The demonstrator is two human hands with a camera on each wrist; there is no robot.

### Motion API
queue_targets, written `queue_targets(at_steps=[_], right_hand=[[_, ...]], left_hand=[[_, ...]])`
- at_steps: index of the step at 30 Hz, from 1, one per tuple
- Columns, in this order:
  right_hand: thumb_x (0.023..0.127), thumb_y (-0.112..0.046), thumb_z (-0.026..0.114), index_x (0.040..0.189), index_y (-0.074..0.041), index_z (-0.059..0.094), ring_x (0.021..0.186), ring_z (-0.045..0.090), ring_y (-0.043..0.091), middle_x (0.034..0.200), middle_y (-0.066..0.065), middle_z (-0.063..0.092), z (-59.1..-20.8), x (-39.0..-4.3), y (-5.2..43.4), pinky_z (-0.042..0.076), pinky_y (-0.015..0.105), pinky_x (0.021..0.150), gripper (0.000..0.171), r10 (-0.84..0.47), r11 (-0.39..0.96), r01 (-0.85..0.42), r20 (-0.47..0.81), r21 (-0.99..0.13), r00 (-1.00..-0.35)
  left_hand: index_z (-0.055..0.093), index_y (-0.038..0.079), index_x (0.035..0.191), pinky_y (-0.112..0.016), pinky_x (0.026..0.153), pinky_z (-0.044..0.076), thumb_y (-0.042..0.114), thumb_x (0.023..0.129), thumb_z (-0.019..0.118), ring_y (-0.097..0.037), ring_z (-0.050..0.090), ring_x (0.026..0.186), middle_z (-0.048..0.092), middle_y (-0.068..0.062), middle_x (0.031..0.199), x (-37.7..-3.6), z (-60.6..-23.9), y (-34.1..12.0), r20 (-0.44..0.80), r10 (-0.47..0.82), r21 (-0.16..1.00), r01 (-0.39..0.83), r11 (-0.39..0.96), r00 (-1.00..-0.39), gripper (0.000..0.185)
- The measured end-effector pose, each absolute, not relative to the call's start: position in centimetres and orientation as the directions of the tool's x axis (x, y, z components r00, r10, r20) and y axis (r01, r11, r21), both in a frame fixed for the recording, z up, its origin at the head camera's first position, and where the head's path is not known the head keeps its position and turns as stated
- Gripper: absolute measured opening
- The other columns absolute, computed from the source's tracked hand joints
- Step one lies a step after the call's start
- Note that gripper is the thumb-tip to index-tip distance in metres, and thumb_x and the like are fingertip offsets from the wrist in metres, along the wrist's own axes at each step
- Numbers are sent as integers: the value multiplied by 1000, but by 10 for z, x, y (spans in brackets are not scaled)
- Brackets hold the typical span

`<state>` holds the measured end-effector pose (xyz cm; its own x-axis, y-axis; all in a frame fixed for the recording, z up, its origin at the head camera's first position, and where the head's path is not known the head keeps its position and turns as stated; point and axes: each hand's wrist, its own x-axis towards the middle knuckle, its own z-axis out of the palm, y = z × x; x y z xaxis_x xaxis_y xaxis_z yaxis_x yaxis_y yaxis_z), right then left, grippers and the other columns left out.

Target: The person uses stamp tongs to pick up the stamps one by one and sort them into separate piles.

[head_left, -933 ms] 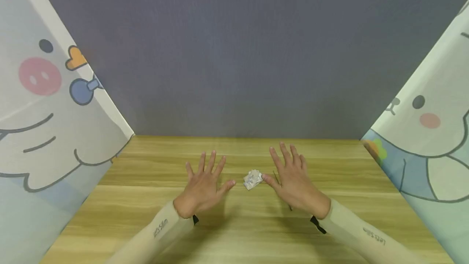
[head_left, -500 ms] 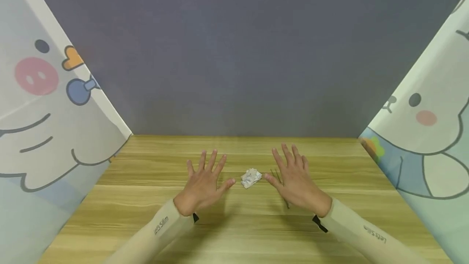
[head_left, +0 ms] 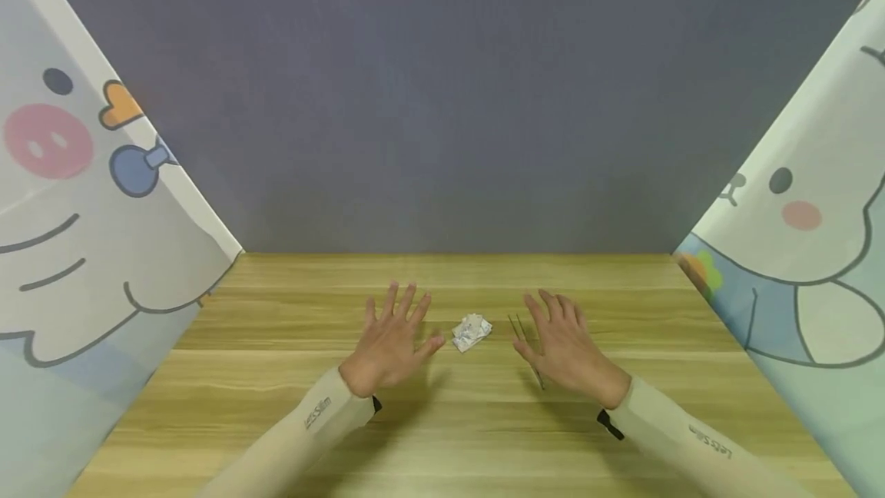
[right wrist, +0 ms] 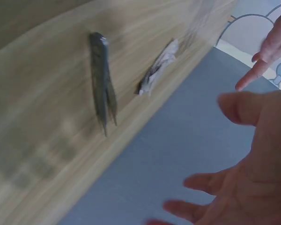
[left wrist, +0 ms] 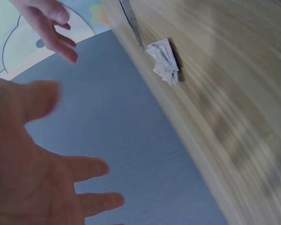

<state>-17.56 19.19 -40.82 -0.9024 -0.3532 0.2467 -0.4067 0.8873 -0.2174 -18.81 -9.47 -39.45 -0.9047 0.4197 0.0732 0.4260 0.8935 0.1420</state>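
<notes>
A small crumpled piece of whitish paper [head_left: 472, 333] lies on the wooden table, between the two hands. Metal tweezers [right wrist: 101, 84] rest to its right, their two tips apart and pointing toward the far edge. My left hand [head_left: 390, 348] hovers over the table left of the paper, fingers spread, touching nothing. Above the tweezers hangs my right hand [head_left: 570, 352], its fingers slightly bent and holding nothing; in the head view it covers part of them. Both wrist views show a gap between hand and table.
The wood-grain table [head_left: 442, 436] ends at a grey upright panel [head_left: 442, 98] behind. Cartoon-printed cloths [head_left: 62, 252] flank it on the left and the right.
My right hand has shifted slightly right, its thumb farther from the paper and its fingers a little more bent. More of the tweezers shows. My left hand has moved slightly right. The head view has shifted slightly.
</notes>
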Motion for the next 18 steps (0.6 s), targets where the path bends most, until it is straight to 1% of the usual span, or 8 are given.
queue_targets(at_steps=[1, 3, 6, 8, 10, 12, 15, 18], right_hand=[[86, -36, 68, 139, 4, 37, 119, 35, 47, 133, 28, 38, -410, -176, 192, 31, 61, 92, 73, -352, 890, -400, 230, -216, -907], [85, -32, 71, 134, 6, 40, 111, 43, 41, 124, 25, 45, -413, -175, 192, 37, 55, 89, 70, -342, 893, -377, 173, -247, -924], [85, -25, 72, 127, 6, 42, 85, 53, 27, 101, 17, 55, -421, -175, 191, 47, 41, 71, 60, -321, 878, -322, 63, -354, -945], [86, -22, 71, 122, 4, 42, 68, 52, 20, 86, 10, 55, -427, -174, 191, 46, 34, 59, 53, -314, 863, -286, 1, -417, -949], [86, -17, 70, 118, 3, 42, 56, 44, 14, 73, 5, 51, -434, -175, 189, 39, 29, 48, 47, -315, 848, -270, -25, -456, -949], [87, -10, 67, 114, 2, 42, 51, 41, 12, 67, 2, 47, -439, -175, 188, 37, 28, 44, 39, -325, 844, -282, -18, -457, -945], [85, 3, 58, 112, 2, 43, 51, 40, 11, 66, 0, 45, -444, -177, 186, 36, 27, 43, 31, -333, 837, -307, 22, -453, -943], [84, 9, 51, 115, 2, 42, 49, 38, 11, 66, 1, 46, -443, -178, 185, 36, 26, 42, 33, -311, 841, -287, 24, -458, -950]], left_hand=[[29, 11, 149, -67, 103, 9, 56, 96, 39, -40, 6, 140, 17, -17, 154, -189, -395, -94, 62, 426, 133, 431, 893, -903, 70], [30, 9, 148, -65, 104, 12, 51, 97, 42, -39, 9, 140, 21, -16, 153, -192, -397, -92, 30, 447, 118, 447, 886, -894, 67], [35, 9, 146, -63, 104, 15, 43, 98, 46, -37, 15, 139, 27, -14, 151, -195, -402, -86, -18, 505, 114, 500, 859, -863, 60], [37, 9, 145, -63, 103, 17, 39, 98, 47, -37, 18, 138, 31, -13, 149, -196, -405, -80, -47, 552, 116, 544, 831, -833, 56], [39, 9, 144, -62, 104, 18, 37, 98, 49, -36, 21, 138, 33, -11, 148, -196, -409, -72, -75, 589, 121, 579, 806, -805, 55], [39, 10, 144, -62, 104, 19, 37, 98, 49, -35, 22, 137, 34, -9, 148, -197, -413, -64, -102, 611, 116, 601, 791, -785, 55], [39, 11, 145, -60, 104, 20, 38, 97, 50, -33, 24, 137, 34, -6, 148, -196, -418, -52, -144, 612, 103, 603, 791, -778, 56], [41, 12, 144, -58, 105, 22, 40, 97, 50, -30, 27, 136, 34, -5, 148, -196, -423, -45, -178, 603, 75, 600, 796, -778, 56]])
